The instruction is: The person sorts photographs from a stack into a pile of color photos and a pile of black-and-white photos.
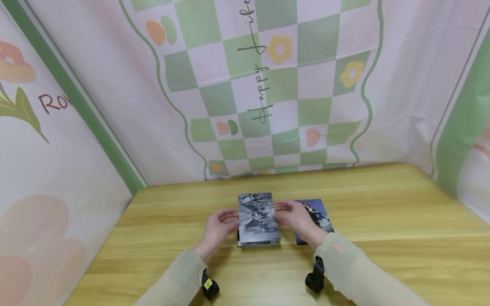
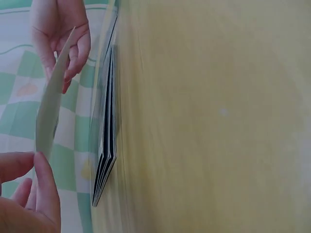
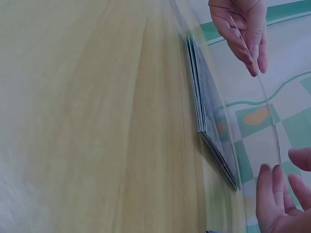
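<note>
A black-and-white picture card (image 1: 258,214) is held up between both hands, raised over a stack of similar cards (image 2: 108,126). Along the card's left edge, my left hand (image 1: 220,227) pinches it between thumb and fingers. My right hand (image 1: 294,216) has its fingers at the opposite edge; in the right wrist view the card's end meets those fingertips (image 3: 277,170), with the thumb close by. Seen edge-on in the wrist views, the card is thin and slightly bowed, its pale side showing in the left wrist view. Most of the stack is hidden beneath it in the head view.
A bluish picture card or stack (image 1: 323,214) lies to the right, partly under my right wrist. The wooden table (image 1: 168,272) meets a patterned fabric backdrop (image 1: 283,106) behind, with more fabric at both sides. A small black camera sits on each wrist.
</note>
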A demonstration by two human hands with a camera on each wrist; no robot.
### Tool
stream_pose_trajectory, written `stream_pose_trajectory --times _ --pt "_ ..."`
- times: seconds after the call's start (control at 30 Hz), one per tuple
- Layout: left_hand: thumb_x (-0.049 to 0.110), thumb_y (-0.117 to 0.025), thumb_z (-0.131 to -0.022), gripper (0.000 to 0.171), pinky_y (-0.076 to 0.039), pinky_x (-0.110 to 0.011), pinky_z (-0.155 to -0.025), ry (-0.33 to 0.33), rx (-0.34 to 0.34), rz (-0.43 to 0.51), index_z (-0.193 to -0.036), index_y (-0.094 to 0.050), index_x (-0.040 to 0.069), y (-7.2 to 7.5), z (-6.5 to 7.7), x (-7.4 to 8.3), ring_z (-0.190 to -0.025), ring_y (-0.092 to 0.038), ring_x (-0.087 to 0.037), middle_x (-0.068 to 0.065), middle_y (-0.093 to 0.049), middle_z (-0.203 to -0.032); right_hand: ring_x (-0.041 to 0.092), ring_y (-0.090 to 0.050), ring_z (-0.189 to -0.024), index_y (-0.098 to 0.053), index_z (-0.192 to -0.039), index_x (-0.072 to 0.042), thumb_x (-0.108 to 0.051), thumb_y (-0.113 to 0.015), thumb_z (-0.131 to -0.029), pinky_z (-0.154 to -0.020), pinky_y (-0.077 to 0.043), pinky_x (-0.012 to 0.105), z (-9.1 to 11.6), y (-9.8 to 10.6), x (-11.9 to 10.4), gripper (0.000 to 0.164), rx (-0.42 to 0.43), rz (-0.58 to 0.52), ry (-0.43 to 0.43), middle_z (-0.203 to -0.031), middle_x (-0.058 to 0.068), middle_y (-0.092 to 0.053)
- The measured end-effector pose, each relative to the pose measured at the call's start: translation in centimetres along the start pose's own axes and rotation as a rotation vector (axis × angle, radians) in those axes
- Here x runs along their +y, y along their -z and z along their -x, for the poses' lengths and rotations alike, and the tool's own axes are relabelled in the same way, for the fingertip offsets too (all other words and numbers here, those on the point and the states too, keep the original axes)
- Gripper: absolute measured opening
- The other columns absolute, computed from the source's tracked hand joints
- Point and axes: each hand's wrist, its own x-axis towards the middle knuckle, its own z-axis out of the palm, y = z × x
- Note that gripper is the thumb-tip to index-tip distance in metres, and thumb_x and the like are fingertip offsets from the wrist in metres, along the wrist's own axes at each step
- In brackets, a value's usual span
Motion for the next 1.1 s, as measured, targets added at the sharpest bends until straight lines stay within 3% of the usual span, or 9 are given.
stream_pose_trajectory --times 0.17,0.37,0.73,0.93,1.1 --pt "-0.008 -0.058 -0.086 0.042 -0.058 -0.027 -0.079 0.036 -0.006 0.029 -0.127 -0.049 -0.013 -0.5 0.0 0.1 -0.084 -0.063 -0.011 -0.021 -0.061 -0.109 0.021 -0.063 -0.094 -0.05 -0.132 0.002 -0.003 -0.059 -0.09 -0.078 -0.058 0.036 0.0 0.5 0.1 0.044 0.006 0.017 -0.005 -0.118 0.022 -0.058" --pt "-0.006 -0.06 -0.087 0.04 -0.058 -0.024 -0.074 0.072 -0.012 0.049 -0.125 -0.053 -0.012 -1.5 0.1 0.1 -0.08 -0.061 -0.009 -0.014 -0.063 -0.103 0.015 -0.062 -0.086 -0.047 -0.134 0.002 -0.005 -0.059 -0.091 -0.075 -0.057 0.033 0.3 1.8 0.4 0.046 -0.037 0.037 -0.004 -0.11 0.016 -0.059" --pt "-0.008 -0.056 -0.088 0.037 -0.058 -0.025 -0.071 0.099 -0.034 0.06 -0.124 -0.055 -0.011 -5.3 0.0 0.4 -0.077 -0.061 -0.01 -0.018 -0.063 -0.104 0.006 -0.061 -0.083 -0.039 -0.136 0.011 -0.003 -0.055 -0.093 -0.072 -0.057 0.027 0.8 5.8 1.2 0.048 -0.087 0.073 -0.003 -0.099 0.006 -0.061" --pt "0.0 -0.051 -0.094 0.033 -0.058 -0.03 -0.079 0.145 -0.112 0.102 -0.127 -0.054 -0.008 -7.0 0.1 1.0 -0.088 -0.061 -0.014 -0.018 -0.061 -0.112 0.006 -0.061 -0.086 -0.038 -0.136 0.013 -0.004 -0.056 -0.093 -0.075 -0.058 0.026 1.5 8.2 1.4 0.05 -0.1 0.115 -0.01 -0.106 0.01 -0.061" --pt "0.001 -0.043 -0.096 0.035 -0.057 -0.034 -0.085 0.181 -0.194 0.181 -0.129 -0.051 -0.009 -9.0 -0.2 1.2 -0.09 -0.061 -0.014 -0.017 -0.06 -0.113 0.005 -0.06 -0.084 -0.036 -0.137 0.014 -0.007 -0.058 -0.092 -0.074 -0.057 0.025 2.0 10.8 2.0 0.054 -0.111 0.139 -0.005 -0.101 0.004 -0.061"
